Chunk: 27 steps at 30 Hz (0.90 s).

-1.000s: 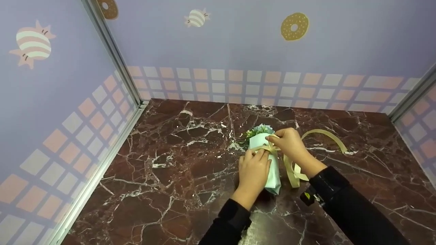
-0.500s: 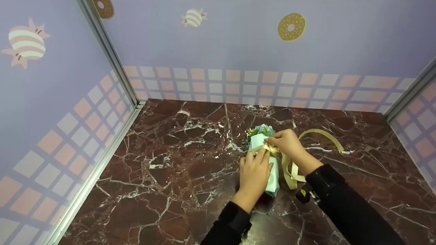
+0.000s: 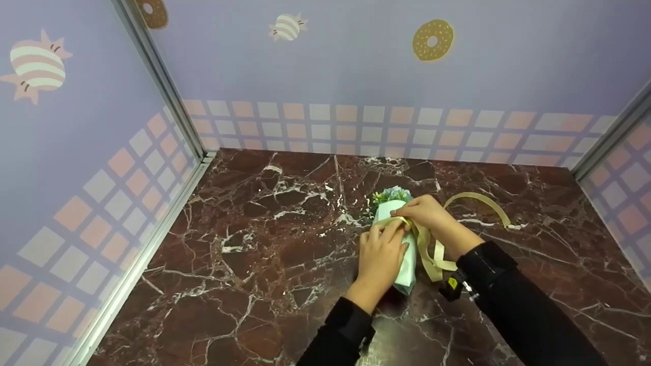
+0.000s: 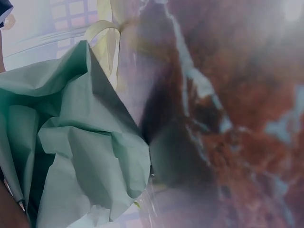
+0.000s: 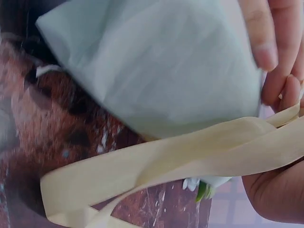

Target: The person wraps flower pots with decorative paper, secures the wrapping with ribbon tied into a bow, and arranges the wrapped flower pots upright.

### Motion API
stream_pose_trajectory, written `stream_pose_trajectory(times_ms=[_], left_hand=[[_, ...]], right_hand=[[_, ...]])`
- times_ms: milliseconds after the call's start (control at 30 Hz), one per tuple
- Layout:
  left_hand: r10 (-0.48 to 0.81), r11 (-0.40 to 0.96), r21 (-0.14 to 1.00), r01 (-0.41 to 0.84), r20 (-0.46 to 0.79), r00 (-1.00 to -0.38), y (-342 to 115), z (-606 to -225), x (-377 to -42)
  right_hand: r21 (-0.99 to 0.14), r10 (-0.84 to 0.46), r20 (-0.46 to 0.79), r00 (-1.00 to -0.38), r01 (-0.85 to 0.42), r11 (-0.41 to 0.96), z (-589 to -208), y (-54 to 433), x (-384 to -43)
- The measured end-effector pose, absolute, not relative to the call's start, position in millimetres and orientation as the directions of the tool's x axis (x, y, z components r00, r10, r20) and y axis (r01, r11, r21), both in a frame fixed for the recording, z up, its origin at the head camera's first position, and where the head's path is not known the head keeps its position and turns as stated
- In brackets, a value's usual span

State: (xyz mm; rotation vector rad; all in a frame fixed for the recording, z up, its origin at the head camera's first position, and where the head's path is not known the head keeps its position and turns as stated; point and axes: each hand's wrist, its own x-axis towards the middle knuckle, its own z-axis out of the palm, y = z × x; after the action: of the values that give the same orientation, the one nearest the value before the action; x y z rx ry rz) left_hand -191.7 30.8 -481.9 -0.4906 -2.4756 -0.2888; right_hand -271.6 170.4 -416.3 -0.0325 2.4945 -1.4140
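In front of me the lilac back wall, patterned with sweets and doughnuts, fills most of the view, and below it spreads the red-brown marbled worktop. The bouquet lies on that, right of the middle, its flower end pointing away from me and its foot towards me, presumably so the wrapped stem sits within easy reach of both hands.

My left hand rests over the near part of it, probably to stop it rolling; its fingertips are at the ribbon crossing, and I cannot tell whether they pinch or only press there. My right hand comes in from the other side, fingers pinching the yellow ribbon, I think to control the band where it crosses the pale green paper. The loose ribbon trails to the right, clear of the wrapping.

Smallest are the bluish flowers, peeking out beyond the paper's edge, where no finger squeezes them.
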Motion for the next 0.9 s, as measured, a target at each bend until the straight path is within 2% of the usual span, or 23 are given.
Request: stream_pose_trajectory(times_ms=[300, 500, 700, 900], left_hand=[[0.309, 0.888, 0.099, 0.448, 0.594, -0.743, 33, -480, -191], [0.312, 0.861, 0.149, 0.487, 0.601, -0.736, 33, -480, -191], [0.316, 0.841, 0.170, 0.514, 0.617, -0.721, 33, -479, -191], [0.306, 0.806, 0.219, 0.550, 0.641, -0.704, 32, -479, -192]], right_hand=[[-0.839, -0.302, -0.251, -0.920, 0.051, 0.542, -406, 174, -271], [-0.837, -0.383, -0.297, -0.875, 0.045, 0.545, -399, 180, -270], [-0.816, -0.399, -0.311, -0.863, 0.027, 0.578, -392, 185, -268], [-0.771, -0.375, -0.272, -0.886, -0.032, 0.637, -390, 187, -266]])
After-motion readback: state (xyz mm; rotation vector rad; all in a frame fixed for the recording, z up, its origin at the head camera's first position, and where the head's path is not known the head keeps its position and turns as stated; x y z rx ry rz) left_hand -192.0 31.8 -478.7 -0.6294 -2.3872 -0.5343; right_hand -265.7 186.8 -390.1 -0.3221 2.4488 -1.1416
